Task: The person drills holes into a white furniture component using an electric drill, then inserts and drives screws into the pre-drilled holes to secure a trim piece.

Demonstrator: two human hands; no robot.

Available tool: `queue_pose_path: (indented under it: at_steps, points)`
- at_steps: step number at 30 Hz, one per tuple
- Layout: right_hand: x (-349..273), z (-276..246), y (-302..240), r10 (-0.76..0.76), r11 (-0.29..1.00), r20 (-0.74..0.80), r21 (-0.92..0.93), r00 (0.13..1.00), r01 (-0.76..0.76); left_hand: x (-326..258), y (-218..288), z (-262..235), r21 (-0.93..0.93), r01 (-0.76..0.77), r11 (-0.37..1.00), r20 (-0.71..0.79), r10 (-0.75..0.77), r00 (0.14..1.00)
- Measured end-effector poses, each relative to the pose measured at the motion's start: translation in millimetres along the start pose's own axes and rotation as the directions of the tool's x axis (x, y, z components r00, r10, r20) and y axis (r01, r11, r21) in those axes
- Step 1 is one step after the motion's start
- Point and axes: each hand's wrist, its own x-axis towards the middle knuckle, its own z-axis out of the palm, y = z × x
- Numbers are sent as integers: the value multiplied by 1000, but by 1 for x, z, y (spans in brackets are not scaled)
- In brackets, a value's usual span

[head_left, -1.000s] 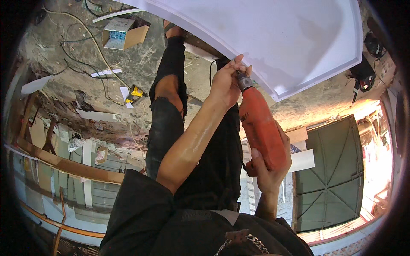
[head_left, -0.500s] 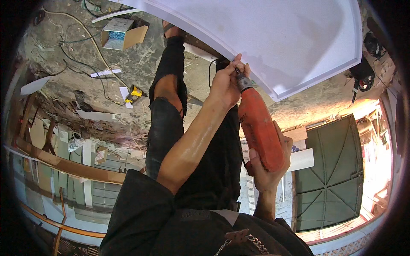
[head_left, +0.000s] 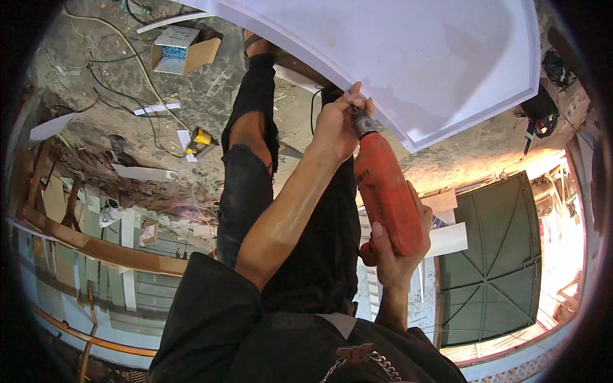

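Note:
A red power drill (head_left: pixel 386 185) slants up toward the near edge of a large white panel (head_left: pixel 408 57) with a raised rim. My right hand (head_left: pixel 405 252) is wrapped around the drill's rear end and handle. At the front, my left hand (head_left: pixel 341 121) is closed, thumb and fingers pinched together just ahead of the metal chuck (head_left: pixel 364 123), right against the panel's rim. Its fingers surround the bit's tip, so what they hold there is hidden. Both hands are beside the panel's near corner.
On the floor to the left lie a yellow-and-black power tool (head_left: pixel 202 141), an open carton (head_left: pixel 182 52) with blue contents, cables (head_left: pixel 131 48) and white offcuts (head_left: pixel 156 109). A dark green metal panel (head_left: pixel 488 268) stands at the right. A black bag (head_left: pixel 543 115) lies beyond the panel's right corner.

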Motion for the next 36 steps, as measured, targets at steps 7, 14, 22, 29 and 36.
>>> queue_pose_path:
  at_steps: [7,14,22,29,36]
  points:
    - [0,4,-3,-39,999,0,37,999,39,3,5,-3,133,7,991,16,-10,1000]
    - [1,5,-8,-49,999,19,-14,999,50,8,6,-12,69,22,997,80,-28,996]
    - [-3,11,-6,-56,998,-22,-1,998,56,0,7,-1,82,32,996,65,-37,997]
    - [-4,8,-10,-37,999,2,9,999,37,0,6,0,46,19,999,48,-21,999]
    - [-4,10,-7,30,989,-29,146,999,-25,-1,6,3,130,13,991,39,-19,999]
